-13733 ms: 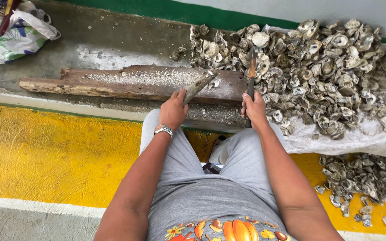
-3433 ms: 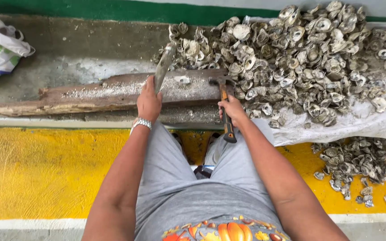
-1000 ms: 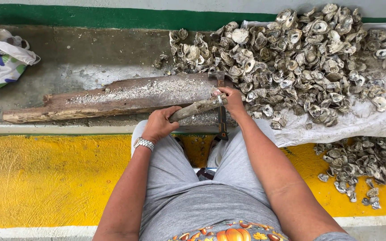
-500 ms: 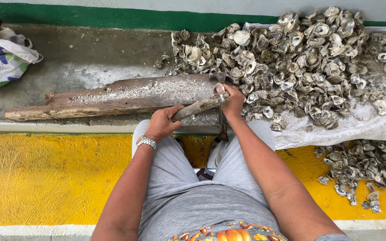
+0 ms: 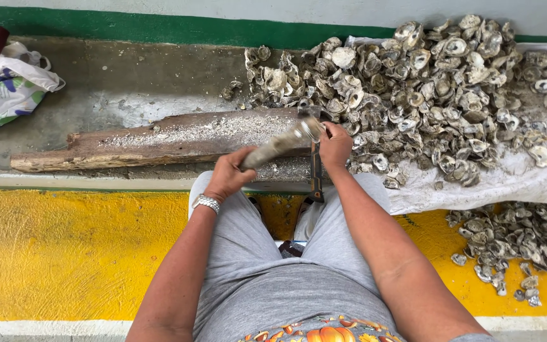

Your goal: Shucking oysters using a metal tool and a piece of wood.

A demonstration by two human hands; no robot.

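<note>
The left hand [image 5: 228, 176] grips the lower end of a long oyster shell [image 5: 281, 143] slanting over the wooden plank [image 5: 159, 138], its upper end pinched by the right hand [image 5: 335, 144] beside a hammer [image 5: 315, 166] and the oyster pile [image 5: 425, 88].

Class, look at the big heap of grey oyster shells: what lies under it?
Under the heap of grey oyster shells a white cloth shows along its front and right edges. How far the cloth reaches beneath is hidden by the shells.
</note>
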